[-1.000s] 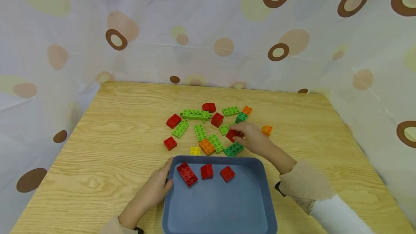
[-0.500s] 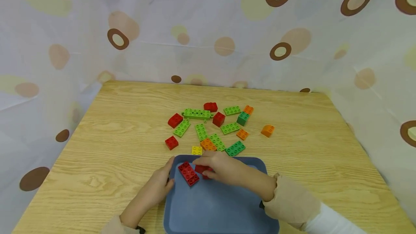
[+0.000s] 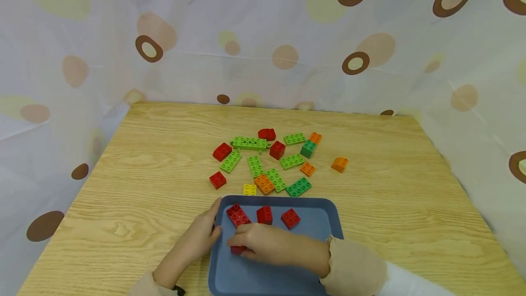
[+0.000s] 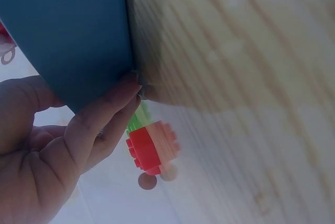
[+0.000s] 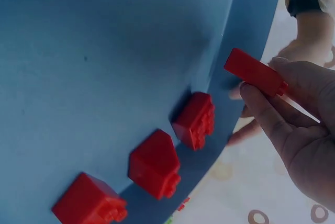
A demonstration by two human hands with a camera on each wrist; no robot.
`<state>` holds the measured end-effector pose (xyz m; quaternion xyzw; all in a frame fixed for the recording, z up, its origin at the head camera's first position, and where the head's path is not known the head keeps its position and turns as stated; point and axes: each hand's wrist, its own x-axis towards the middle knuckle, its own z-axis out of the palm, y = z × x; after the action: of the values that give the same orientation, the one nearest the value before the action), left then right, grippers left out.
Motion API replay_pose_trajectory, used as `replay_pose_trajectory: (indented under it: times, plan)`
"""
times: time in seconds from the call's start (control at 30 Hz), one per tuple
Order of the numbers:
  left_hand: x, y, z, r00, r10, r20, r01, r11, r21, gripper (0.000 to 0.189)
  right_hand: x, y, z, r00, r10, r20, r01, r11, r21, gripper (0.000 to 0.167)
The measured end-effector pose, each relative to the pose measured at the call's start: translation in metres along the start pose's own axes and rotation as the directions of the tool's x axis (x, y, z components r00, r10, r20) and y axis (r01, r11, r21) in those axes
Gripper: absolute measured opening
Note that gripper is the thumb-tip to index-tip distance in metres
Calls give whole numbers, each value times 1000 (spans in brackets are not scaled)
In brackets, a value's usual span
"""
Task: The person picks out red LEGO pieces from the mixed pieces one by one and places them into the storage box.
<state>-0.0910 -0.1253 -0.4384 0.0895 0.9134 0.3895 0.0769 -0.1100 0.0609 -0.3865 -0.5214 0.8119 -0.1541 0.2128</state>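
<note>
"Start close in. What are the hands doing?"

"On my feed the right hand [image 3: 269,242] is over the tray [image 3: 242,280], pinching a red brick [image 5: 254,72] between thumb and fingertips. The left hand [image 3: 199,229] grips the tray's left side, thumb at the rim and fingers along the outer wall."

"Is that brick down?"

"I can't be sure it touches the tray floor; the fingers cover most of it from above. It's inside the rim, toward the left, just nearer me than the long red brick [image 3: 238,216]."

"What else is in?"

"In line with the long one along the far side, and apart from each other: the middle red brick [image 3: 265,215] and a small red brick [image 3: 290,218]. So three in, plus the one in hand."

"And left out?"

"Beyond the tray, on the table [image 3: 123,195], I see yellow, orange and green pieces, and four more reds: a square red brick [image 3: 218,180], a rounded red brick [image 3: 222,151], a tall red brick [image 3: 277,150] and, farthest, a curvy red brick [image 3: 267,134]. I see only red in the tray, so I'd judge the reds about half gathered."
</note>
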Motion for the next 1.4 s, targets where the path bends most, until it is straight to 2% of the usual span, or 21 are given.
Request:
replay_pose_trajectory:
  times: [0.2, 0.33, 0.53, 0.7, 0.87, 0.97, 1.1, 1.23, 1.3, 1.4]
  plan:
    - [1, 0, 0, 1000, 8, -2, -8, 1000, -10, 62, 3, 3, 13, 999, 1, 46, -1, 1000, 0, 28]
    - [0, -1, 0, 1000, 2, 0, -2, 1000, 3, 63, 4, 5, 21, 999, -22, 45, 23, 999, -27, 28]
    - [-1, -1, 0, 1000, -8, 5, 8, 1000, 5, 63, 4, 3, 25, 999, -2, 39, 2, 1000, -23, 31]
    - [0, 0, 0, 1000, -13, 4, 13, 1000, 6, 62, 2, 4, 23, 1000, -14, 16, 15, 996, -89, 35]
    - [-1, -1, -1, 1000, 12, -20, -12, 1000, 3, 62, -2, 6, 9, 999, 1, -51, -6, 996, -85, 34]
    - [0, 0, 0, 1000, 11, -24, -11, 1000, 2, 61, -4, 12, -2, 991, 5, -132, -12, 998, -55, 33]
    - [0, 0, 1, 1000, 4, -17, -4, 1000, 3, 61, -6, 25, -15, 963, 43, -265, -46, 999, -6, 33]
    - [0, 1, 2, 1000, 0, -9, 1, 1000, 2, 62, -7, 45, -24, 915, 112, -387, -110, 994, 30, 34]
    - [0, 1, 2, 1000, -4, -8, 4, 1000, 2, 62, -7, 57, -27, 878, 133, -459, -132, 991, 34, 34]
    - [0, 1, 2, 1000, -7, -5, 7, 1000, -2, 62, -7, 74, -29, 804, 156, -573, -167, 985, 33, 34]
